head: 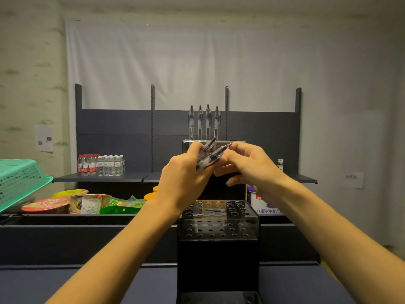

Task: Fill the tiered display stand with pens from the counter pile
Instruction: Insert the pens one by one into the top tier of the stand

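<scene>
A black tiered display stand (219, 249) with rows of round holes rises in front of me at centre. Several clear-barrelled pens (203, 122) stand upright in its top tier. My left hand (184, 183) grips a small bunch of pens (208, 154) above the stand, tips pointing up and right. My right hand (247, 165) pinches the upper end of one of those pens (222, 150) with thumb and fingers. Both hands hover just below the top tier. No counter pile is visible.
Water bottles (100, 165) stand on a dark shelf (98, 178) at back left. Snack packets (87, 204) fill a bin lower left, under a green basket (19, 183). A purple-and-white tin (260, 202) sits right of the stand. The dark counter (109, 281) runs along the front.
</scene>
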A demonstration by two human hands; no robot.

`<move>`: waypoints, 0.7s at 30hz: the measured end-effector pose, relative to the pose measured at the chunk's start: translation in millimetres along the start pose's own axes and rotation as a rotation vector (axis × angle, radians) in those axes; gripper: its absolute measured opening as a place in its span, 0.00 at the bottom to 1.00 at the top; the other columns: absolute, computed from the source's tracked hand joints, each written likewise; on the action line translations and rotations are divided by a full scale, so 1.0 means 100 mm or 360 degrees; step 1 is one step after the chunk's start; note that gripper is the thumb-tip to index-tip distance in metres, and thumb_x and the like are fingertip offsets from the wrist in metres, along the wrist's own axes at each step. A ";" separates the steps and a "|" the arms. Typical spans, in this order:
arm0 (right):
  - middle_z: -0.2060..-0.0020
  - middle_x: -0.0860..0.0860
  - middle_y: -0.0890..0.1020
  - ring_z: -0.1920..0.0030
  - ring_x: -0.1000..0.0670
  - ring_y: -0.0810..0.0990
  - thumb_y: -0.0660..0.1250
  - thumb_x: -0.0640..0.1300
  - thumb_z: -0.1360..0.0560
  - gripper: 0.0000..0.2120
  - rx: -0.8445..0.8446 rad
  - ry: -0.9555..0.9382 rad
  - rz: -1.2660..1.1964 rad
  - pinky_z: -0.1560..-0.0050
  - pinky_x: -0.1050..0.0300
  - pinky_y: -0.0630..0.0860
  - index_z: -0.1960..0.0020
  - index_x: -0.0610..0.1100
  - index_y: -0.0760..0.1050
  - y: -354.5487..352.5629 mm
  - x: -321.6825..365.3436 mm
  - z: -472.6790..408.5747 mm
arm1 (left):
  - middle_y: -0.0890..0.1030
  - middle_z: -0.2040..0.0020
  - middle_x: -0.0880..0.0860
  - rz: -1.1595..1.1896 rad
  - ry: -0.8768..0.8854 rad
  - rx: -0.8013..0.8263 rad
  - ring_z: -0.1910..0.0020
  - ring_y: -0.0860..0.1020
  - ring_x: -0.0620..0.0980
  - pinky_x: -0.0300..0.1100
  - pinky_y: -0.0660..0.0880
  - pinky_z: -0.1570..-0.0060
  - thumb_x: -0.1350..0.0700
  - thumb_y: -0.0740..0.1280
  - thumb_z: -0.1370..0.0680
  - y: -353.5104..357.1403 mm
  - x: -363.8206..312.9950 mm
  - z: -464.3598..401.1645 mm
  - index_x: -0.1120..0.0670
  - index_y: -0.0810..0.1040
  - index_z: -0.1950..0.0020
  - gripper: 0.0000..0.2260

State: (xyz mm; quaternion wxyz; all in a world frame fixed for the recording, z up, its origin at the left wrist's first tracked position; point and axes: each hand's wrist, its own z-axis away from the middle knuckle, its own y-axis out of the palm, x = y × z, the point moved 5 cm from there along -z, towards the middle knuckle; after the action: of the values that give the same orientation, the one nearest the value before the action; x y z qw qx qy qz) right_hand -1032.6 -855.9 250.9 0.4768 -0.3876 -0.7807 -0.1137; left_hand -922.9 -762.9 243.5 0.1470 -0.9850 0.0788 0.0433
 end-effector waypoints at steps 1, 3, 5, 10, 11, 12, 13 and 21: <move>0.54 0.43 0.85 0.57 0.48 0.85 0.61 0.46 0.20 0.11 -0.0011 0.0009 -0.0028 0.68 0.60 0.78 0.44 0.39 0.75 0.03 -0.01 0.00 | 0.83 0.57 0.53 0.0005 -0.0012 0.0015 0.65 0.80 0.53 0.46 0.76 0.70 0.45 0.66 0.24 0.00 0.00 -0.01 0.57 0.73 0.47 0.16; 0.53 0.43 0.84 0.57 0.48 0.85 0.58 0.46 0.18 0.12 -0.0026 0.0014 -0.0091 0.70 0.59 0.79 0.42 0.39 0.72 0.08 -0.03 0.01 | 0.83 0.58 0.52 0.0006 -0.0023 0.0051 0.66 0.79 0.52 0.47 0.77 0.70 0.48 0.68 0.24 0.00 0.00 -0.02 0.56 0.73 0.48 0.13; 0.54 0.44 0.84 0.59 0.49 0.85 0.56 0.46 0.17 0.11 -0.0046 0.0008 -0.0116 0.69 0.58 0.79 0.42 0.41 0.71 0.12 -0.04 0.01 | 0.83 0.58 0.52 -0.0002 -0.0033 0.0072 0.66 0.80 0.51 0.47 0.77 0.69 0.51 0.68 0.23 0.00 -0.01 -0.03 0.56 0.73 0.48 0.11; 0.61 0.43 0.85 0.63 0.44 0.85 0.51 0.49 0.16 0.09 -0.0242 -0.0063 -0.0264 0.78 0.60 0.74 0.47 0.44 0.64 0.01 0.01 -0.01 | 0.82 0.61 0.51 -0.0010 -0.0093 0.0111 0.69 0.78 0.49 0.44 0.75 0.72 0.51 0.64 0.21 -0.03 0.05 0.01 0.56 0.74 0.49 0.09; 0.62 0.44 0.85 0.65 0.44 0.85 0.51 0.49 0.16 0.08 -0.0316 -0.0098 -0.0266 0.80 0.61 0.72 0.48 0.45 0.64 -0.05 0.03 -0.02 | 0.80 0.63 0.49 0.0004 -0.0105 0.0132 0.71 0.76 0.46 0.39 0.72 0.74 0.52 0.64 0.21 -0.04 0.07 0.03 0.56 0.74 0.50 0.08; 0.63 0.44 0.84 0.66 0.44 0.85 0.51 0.49 0.16 0.08 -0.0395 -0.0142 -0.0261 0.81 0.62 0.71 0.49 0.46 0.64 -0.13 0.06 -0.04 | 0.78 0.65 0.45 0.0013 -0.0115 0.0144 0.72 0.75 0.45 0.34 0.69 0.75 0.52 0.64 0.21 -0.04 0.08 0.05 0.56 0.73 0.51 0.07; 0.64 0.45 0.84 0.68 0.46 0.84 0.51 0.49 0.16 0.07 -0.0480 -0.0194 -0.0253 0.81 0.63 0.70 0.49 0.47 0.64 -0.21 0.09 -0.06 | 0.75 0.67 0.42 0.0017 -0.0124 0.0145 0.74 0.73 0.44 0.31 0.66 0.76 0.52 0.64 0.21 -0.04 0.09 0.06 0.56 0.73 0.52 0.07; 0.58 0.47 0.82 0.70 0.52 0.82 0.51 0.52 0.17 0.07 -0.1057 -0.0331 -0.0258 0.80 0.67 0.67 0.46 0.50 0.62 -0.69 0.18 -0.39 | 0.70 0.70 0.39 0.0121 -0.0180 0.0186 0.72 0.74 0.39 0.28 0.64 0.76 0.52 0.63 0.21 0.07 0.16 0.12 0.54 0.71 0.55 0.07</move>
State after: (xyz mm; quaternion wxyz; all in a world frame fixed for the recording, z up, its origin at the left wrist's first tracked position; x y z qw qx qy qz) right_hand -1060.5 -915.1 299.5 0.2321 -0.4678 -0.7738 -0.3586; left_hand -909.3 -767.8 228.4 0.2066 -0.9671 0.1101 0.0996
